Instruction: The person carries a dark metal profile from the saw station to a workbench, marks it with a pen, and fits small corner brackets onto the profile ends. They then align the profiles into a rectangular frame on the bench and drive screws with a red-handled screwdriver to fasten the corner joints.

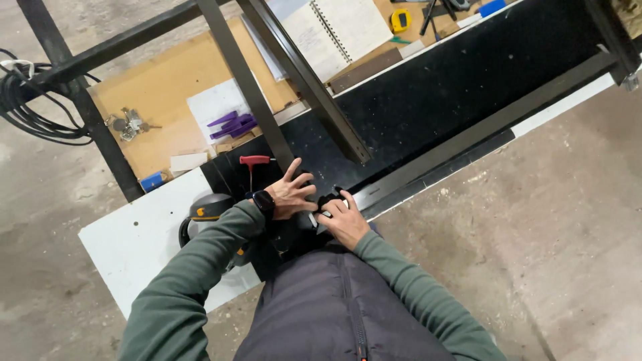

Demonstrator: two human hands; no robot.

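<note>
A coil of black cable (27, 100) is seen on the concrete floor beyond the far left corner of the tabletop (428, 100). A bunch of keys (127, 124) is laid on the brown board (160, 93) near the left edge. A white sheet (217, 103) is placed on that board, and purple plastic pieces (233, 125) are laid on it. A white panel (144, 241) is set at the near left corner. A grey and orange power tool (207, 210) is rested on the panel's near edge, just beside the left sleeve. A red-handled T key (254, 164) is stood on the black mat, just beyond the left hand.

The left hand (291, 195) is laid flat with fingers spread on the black metal frame (468, 137) at the near edge of the tabletop; its grip is released, nothing being clasped. A dark watch (263, 200) is worn on that wrist. The right hand (344, 220) is curled around a small dark object (329, 200) at the near end of the frame's long bar; what the object is cannot be told. A second bar of the frame is run up toward the far edge.

An open spiral notebook (334, 30) and a yellow tape measure (400, 20) are kept by the far edge.
</note>
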